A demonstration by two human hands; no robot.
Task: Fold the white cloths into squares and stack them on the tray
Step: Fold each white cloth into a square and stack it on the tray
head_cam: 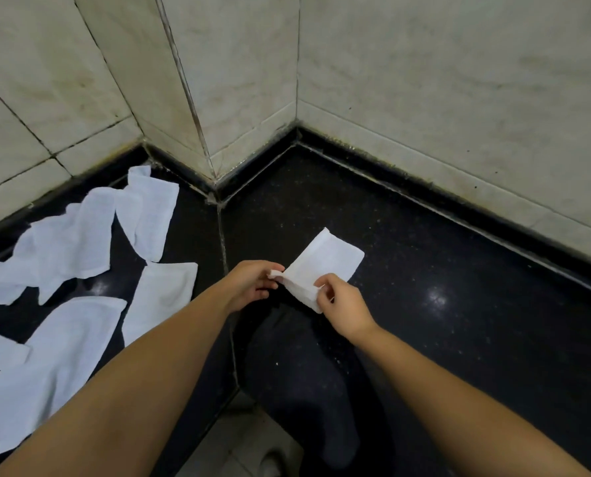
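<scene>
The step in hand is the folding of one white cloth (325, 266), which both hands hold just above the dark table (459, 304), near the middle of the view. The left hand (252, 282) pinches the left near corner of the cloth between thumb and fingers, and the right hand (338, 302) pinches the near edge a little to the right of it, with the fingers curled on the fabric. The cloth already looks doubled, because its near part shows layers, and its far part lies out toward the tiled wall (424, 98); I judge that it is about halfway to a square, but I cannot tell how many folds it has. On the left side of the table many unfolded cloths (80, 242) lie spread and partly on top of each other, so most of the task seems still to be done. No tray is visible in this view, and I cannot say where it stands. The next move, as I judge it, calls for bringing the held edge over to meet the far edge, with the corners aligned and the layers kept together, then pressing the fold flat. After that the person must find the tray to place the square.
</scene>
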